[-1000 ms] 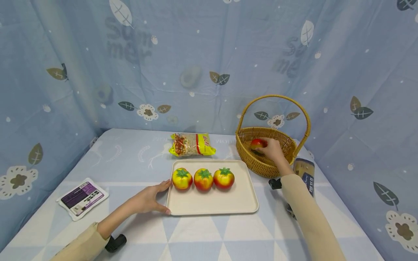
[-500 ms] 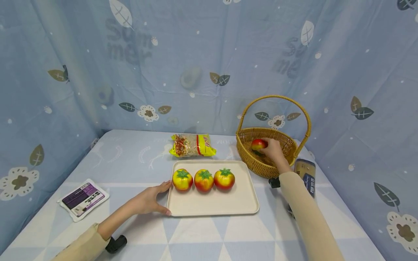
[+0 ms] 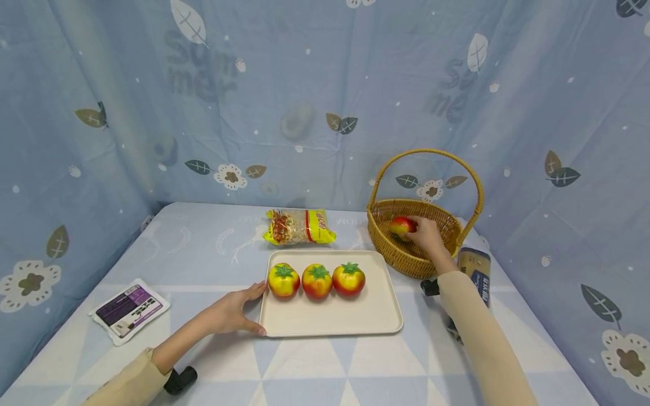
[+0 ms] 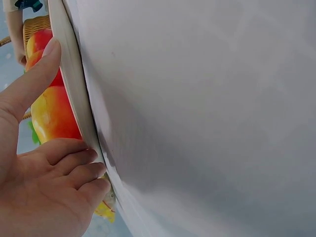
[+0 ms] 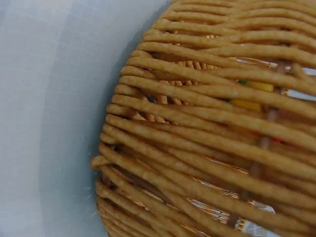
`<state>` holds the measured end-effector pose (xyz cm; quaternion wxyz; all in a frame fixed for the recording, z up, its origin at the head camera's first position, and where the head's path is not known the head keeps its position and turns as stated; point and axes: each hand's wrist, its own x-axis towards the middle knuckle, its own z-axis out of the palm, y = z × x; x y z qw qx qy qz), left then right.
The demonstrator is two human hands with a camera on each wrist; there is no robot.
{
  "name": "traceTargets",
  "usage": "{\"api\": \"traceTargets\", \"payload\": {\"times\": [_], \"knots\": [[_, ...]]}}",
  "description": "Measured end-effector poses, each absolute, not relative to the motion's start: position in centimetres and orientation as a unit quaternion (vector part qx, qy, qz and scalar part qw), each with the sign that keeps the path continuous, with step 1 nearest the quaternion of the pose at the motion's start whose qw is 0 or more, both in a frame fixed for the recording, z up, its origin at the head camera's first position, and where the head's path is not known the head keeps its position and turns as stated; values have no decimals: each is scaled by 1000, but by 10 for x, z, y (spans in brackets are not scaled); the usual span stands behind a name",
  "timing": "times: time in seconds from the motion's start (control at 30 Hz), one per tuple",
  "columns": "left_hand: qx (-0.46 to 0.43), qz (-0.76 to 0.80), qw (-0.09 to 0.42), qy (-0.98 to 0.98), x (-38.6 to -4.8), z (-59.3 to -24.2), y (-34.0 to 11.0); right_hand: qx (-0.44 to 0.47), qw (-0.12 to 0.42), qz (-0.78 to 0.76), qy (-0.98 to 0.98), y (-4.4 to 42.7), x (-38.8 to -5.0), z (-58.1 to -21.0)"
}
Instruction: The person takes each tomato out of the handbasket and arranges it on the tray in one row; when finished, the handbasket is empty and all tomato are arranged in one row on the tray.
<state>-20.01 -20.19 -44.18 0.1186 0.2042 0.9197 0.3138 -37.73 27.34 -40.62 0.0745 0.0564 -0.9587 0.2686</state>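
Three red-and-yellow tomatoes with green leafy tops sit in a row on a cream tray: a left one, a middle one and a right one. My left hand rests at the tray's left edge, thumb and fingers spread apart along the rim; the left wrist view shows the thumb over the rim. Inside a wicker basket at the right, my right hand holds another tomato by its right side. The right wrist view is filled by the basket's woven wall, hiding that hand.
A yellow-ended clear food bag lies behind the tray. At the far left is a white and purple packet. A brown and blue package lies right of the basket, partly behind my right sleeve. The basket's tall handle arches above it.
The tomato in the basket has tilted a little, showing more of its yellow-green side, and my right hand has shifted very slightly. My left hand stays at the tray.
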Motion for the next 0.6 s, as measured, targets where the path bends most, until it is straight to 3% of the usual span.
{"api": "traceTargets", "payload": {"times": [0.2, 0.6], "knots": [[204, 312, 118, 921, -199, -441, -201, 72, 75, 275, -956, 270, -365, -403], [208, 312, 116, 920, -200, -442, -202, 104, 19, 299, -948, 266, -351, -396]]}}
